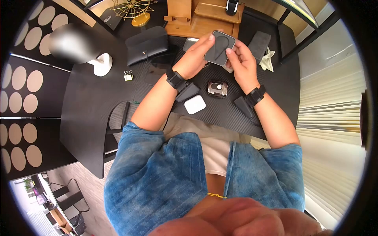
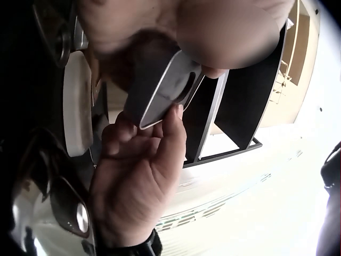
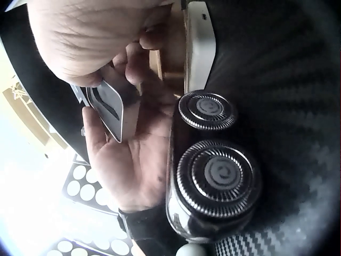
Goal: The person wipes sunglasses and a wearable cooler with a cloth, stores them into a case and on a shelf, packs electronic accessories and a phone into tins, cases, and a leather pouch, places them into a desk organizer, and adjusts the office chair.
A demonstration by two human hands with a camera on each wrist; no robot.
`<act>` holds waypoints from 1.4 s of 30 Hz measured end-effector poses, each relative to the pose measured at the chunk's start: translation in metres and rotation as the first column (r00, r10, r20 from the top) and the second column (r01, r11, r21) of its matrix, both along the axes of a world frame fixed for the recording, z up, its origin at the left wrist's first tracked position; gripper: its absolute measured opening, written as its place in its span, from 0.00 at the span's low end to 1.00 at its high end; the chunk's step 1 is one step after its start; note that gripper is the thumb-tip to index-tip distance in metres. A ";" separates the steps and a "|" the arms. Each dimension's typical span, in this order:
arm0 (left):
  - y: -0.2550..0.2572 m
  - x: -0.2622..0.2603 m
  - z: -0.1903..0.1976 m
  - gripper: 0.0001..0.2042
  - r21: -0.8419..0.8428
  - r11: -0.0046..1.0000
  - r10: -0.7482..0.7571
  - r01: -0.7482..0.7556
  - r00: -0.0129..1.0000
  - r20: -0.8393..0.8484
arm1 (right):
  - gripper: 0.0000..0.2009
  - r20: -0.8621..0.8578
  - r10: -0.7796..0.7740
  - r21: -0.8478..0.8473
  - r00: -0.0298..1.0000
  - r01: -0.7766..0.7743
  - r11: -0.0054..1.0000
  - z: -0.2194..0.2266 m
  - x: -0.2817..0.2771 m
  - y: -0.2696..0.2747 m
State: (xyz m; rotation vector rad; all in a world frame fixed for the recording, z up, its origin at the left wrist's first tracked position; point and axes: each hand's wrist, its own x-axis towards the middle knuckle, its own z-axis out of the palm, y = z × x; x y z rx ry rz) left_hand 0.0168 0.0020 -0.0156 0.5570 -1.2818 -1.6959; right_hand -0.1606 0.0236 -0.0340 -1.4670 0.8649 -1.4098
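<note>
Both hands grip one flat grey rectangular case (image 1: pixel 220 48) with rounded corners, a thin silver rim and a dark curved shape on its face. My left hand (image 1: pixel 195 59) holds its left side, thumb along the upper edge. On the other side my right hand (image 1: pixel 244 65) pinches it, the thumb lying on the face near the rim. From the left wrist, the right hand's (image 2: pixel 133 186) thumb and fingers show at the case's lower corner. Below the hands an electric shaver (image 1: pixel 217 89) rests on the desk, its two round heads (image 3: pixel 218 173) visible in the right wrist view.
A white rounded box (image 1: pixel 195 104) lies left of the shaver. Beyond are a black pouch (image 1: pixel 147 45), a binder clip (image 1: pixel 128 76), a white-based lamp (image 1: pixel 103 65), a wooden stand (image 1: pixel 179 29), a dark grey pouch (image 1: pixel 260 44) and a white cloth (image 1: pixel 267 59).
</note>
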 end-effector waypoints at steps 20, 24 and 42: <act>0.000 0.000 -0.008 0.26 0.103 0.990 -0.103 0.101 0.994 0.023 | 0.14 -0.181 0.090 -0.018 0.979 -0.095 0.995 -0.004 0.001 0.001; 0.001 0.000 -0.009 0.28 0.082 0.987 -0.138 0.136 0.990 0.021 | 0.12 0.015 0.148 0.142 0.989 -0.148 0.979 0.004 0.002 0.004; 0.007 -0.007 -0.008 0.27 0.027 0.986 -0.163 0.162 0.984 0.071 | 0.08 -0.130 0.057 0.040 0.990 -0.052 0.998 -0.001 0.002 0.004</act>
